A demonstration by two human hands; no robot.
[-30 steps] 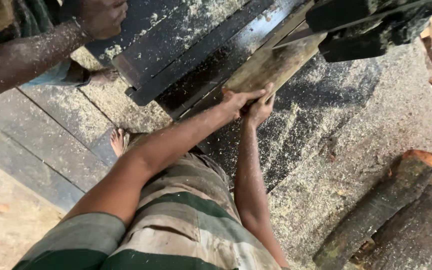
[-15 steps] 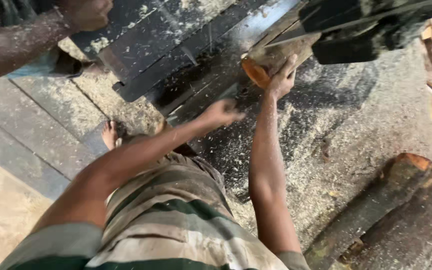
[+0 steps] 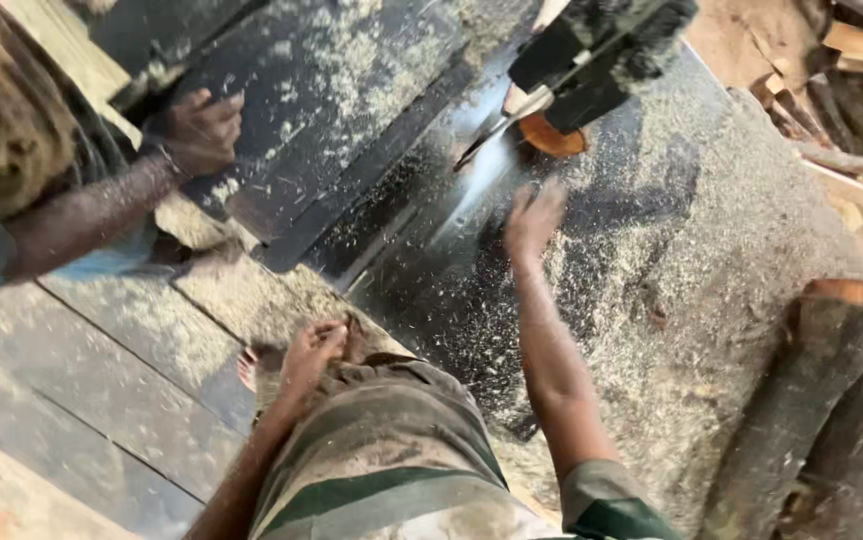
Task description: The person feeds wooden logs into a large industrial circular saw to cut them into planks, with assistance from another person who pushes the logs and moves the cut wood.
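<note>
- While sawdust lay thick over the dark saw table [image 3: 421, 270], hovered the right hand [image 3: 534, 215] just near of the wood block [image 3: 551, 135], fingers spread wide and holding nothing, blurred at the tips.
- Showed the block only by its orange cut end, at the far side of the table, tucked under the black saw housing [image 3: 596, 45] beside the thin blade [image 3: 481, 150].
- Rested the left hand [image 3: 311, 350] low at the waist, fingers bent against the striped cloth [image 3: 391, 450]; could not tell whether gripping it.
- Judged best here: kept the open palm to the right of the blade line, pressed only on the end face of the block, and left the other hand well back as it lay.
- Noted a co-worker's hand [image 3: 196, 130] at the far left, laid on the table edge, well apart from the blade.
- Saw logs [image 3: 801, 400] at the near right and pale offcuts [image 3: 861, 50] at the far right.
- Against half a second before: had come off the block with the right hand, which then touched the cut end; had drawn the left hand back from the table to the waist; sat farther under the housing, that block.
</note>
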